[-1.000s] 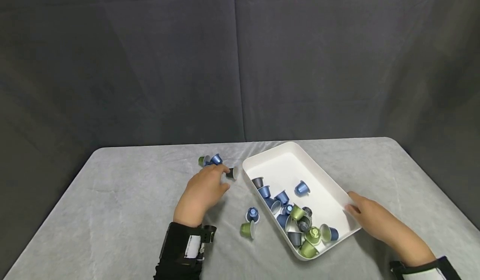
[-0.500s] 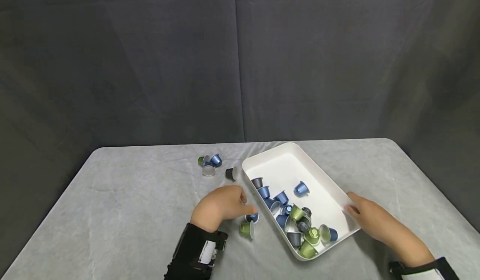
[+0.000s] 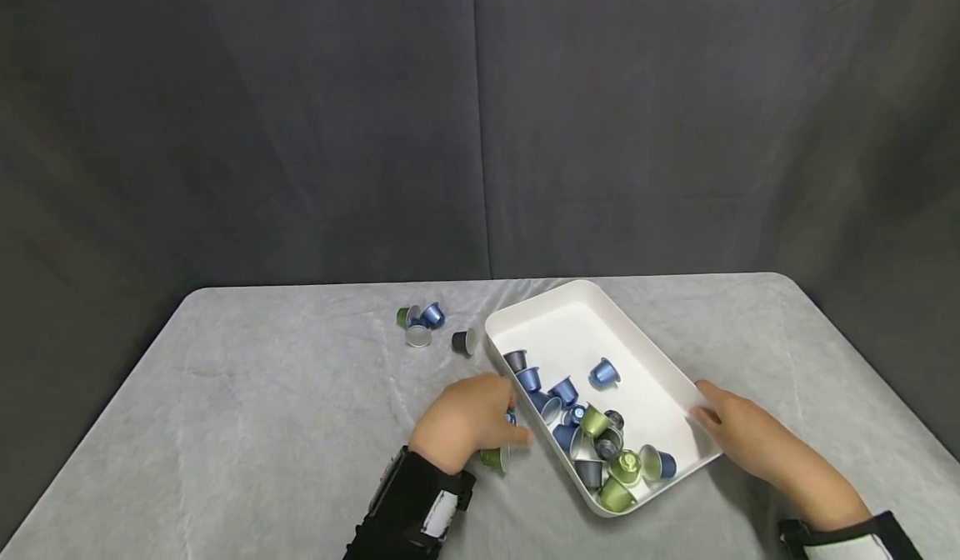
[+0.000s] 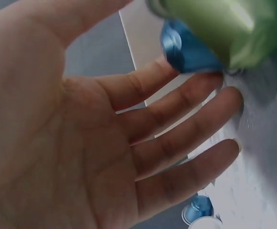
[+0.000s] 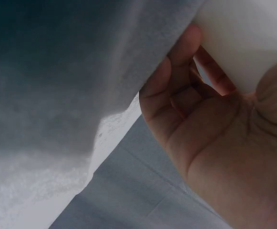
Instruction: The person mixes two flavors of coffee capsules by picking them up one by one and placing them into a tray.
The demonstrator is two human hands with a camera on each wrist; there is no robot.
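Observation:
My left hand (image 3: 468,422) is over the table beside the tray's left side, thumb spread from the fingers. In the left wrist view its fingers (image 4: 176,107) are nearly straight, and their tips reach a blue coffee capsule (image 4: 190,52), with no grip around it visible. A green coffee capsule (image 4: 243,28) lies right by the blue one; in the head view the hand partly covers both. My right hand (image 3: 757,443) holds the right edge of a white tray (image 3: 562,322), thumb over the rim and fingers curled beneath in the right wrist view.
Inside the tray lie several blue, green and dark capsules, such as a lone blue one (image 3: 603,373). Farther back on the grey cloth-covered table (image 3: 262,427) are a dark capsule (image 3: 463,342) and a small cluster with a blue capsule (image 3: 433,315). A dark curtain (image 3: 337,127) hangs behind.
My left hand has come from the rear capsules toward the front right, down to the blue and green capsules beside the tray. My right hand and the tray stay put.

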